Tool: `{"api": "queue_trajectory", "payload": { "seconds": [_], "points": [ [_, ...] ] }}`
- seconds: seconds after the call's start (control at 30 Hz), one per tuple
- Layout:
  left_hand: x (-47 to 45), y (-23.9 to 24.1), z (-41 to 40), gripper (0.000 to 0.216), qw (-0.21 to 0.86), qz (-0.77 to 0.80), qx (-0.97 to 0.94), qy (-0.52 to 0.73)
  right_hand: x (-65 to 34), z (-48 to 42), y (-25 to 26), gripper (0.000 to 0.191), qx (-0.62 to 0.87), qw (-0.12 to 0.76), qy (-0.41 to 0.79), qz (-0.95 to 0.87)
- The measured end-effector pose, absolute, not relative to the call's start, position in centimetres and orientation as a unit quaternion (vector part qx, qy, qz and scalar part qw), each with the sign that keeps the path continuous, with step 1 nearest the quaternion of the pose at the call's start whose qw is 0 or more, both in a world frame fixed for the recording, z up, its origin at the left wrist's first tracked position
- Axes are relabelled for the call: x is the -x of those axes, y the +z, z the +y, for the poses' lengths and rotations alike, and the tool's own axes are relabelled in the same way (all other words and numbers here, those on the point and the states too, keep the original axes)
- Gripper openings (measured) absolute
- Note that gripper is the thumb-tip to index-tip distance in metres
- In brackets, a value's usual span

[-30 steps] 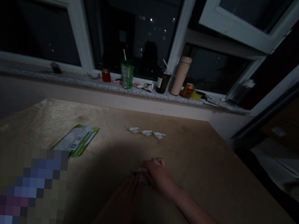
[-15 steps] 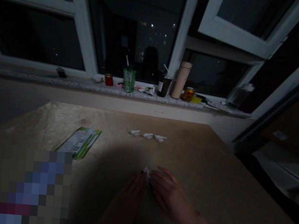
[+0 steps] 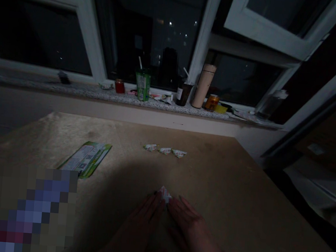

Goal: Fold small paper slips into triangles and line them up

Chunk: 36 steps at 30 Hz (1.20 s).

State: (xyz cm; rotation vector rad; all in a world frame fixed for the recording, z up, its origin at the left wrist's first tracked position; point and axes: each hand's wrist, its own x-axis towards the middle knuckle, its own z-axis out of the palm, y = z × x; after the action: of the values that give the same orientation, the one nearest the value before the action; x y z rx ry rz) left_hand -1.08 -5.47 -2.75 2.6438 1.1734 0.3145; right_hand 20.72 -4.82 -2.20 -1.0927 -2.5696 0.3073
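A small folded wrapper (image 3: 165, 194), whitish with reddish print, lies on the brown table between my hands. My left hand (image 3: 145, 215) rests flat with fingers stretched out, its fingertips at the wrapper's left edge. From the other side my right hand (image 3: 188, 219) touches the right edge with straight fingers held close together. Both thumbs are hard to make out in the shadow. Farther back, three small triangular folded wrappers (image 3: 165, 151), white and green, lie in a row.
A green printed packet (image 3: 95, 161) lies on the table's left side. Behind the table (image 3: 220, 165), a stone windowsill (image 3: 86, 92) bears a green cup (image 3: 143, 85), a red jar (image 3: 119, 86), a dark drink cup (image 3: 183, 93), a beige flask (image 3: 203, 86) and an orange can (image 3: 212, 102).
My hands have moved slightly apart, and my right fingers have drawn closer together. More of the small wrapper shows between them. The view has shifted a little.
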Motion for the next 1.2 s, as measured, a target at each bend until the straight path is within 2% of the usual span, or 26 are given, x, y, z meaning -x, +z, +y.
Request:
{"api": "queue_trajectory", "payload": {
  "seconds": [0.47, 0.63, 0.77, 1.2],
  "points": [
    [1.1, -2.7, -5.2, 0.094, 0.141, 0.366, -0.914, 0.105, -19.5, -4.4, -2.3, 0.037, 0.376, 0.246, 0.057, -0.892],
    [0.8, -1.9, -5.2, 0.094, 0.142, 0.380, -0.909, 0.093, -19.8, -4.5, -2.0, 0.043, 0.405, 0.206, -0.008, -0.891],
    [0.9, -2.2, -5.2, 0.094, 0.154, 0.370, -0.911, 0.103, -19.9, -4.4, -1.4, 0.041, 0.409, 0.176, -0.006, -0.895],
    [1.0, -2.3, -5.2, 0.097, 0.139, 0.375, -0.911, 0.101, -20.7, -4.3, -1.4, 0.025, 0.436, 0.229, -0.027, -0.870]
  ]
}}
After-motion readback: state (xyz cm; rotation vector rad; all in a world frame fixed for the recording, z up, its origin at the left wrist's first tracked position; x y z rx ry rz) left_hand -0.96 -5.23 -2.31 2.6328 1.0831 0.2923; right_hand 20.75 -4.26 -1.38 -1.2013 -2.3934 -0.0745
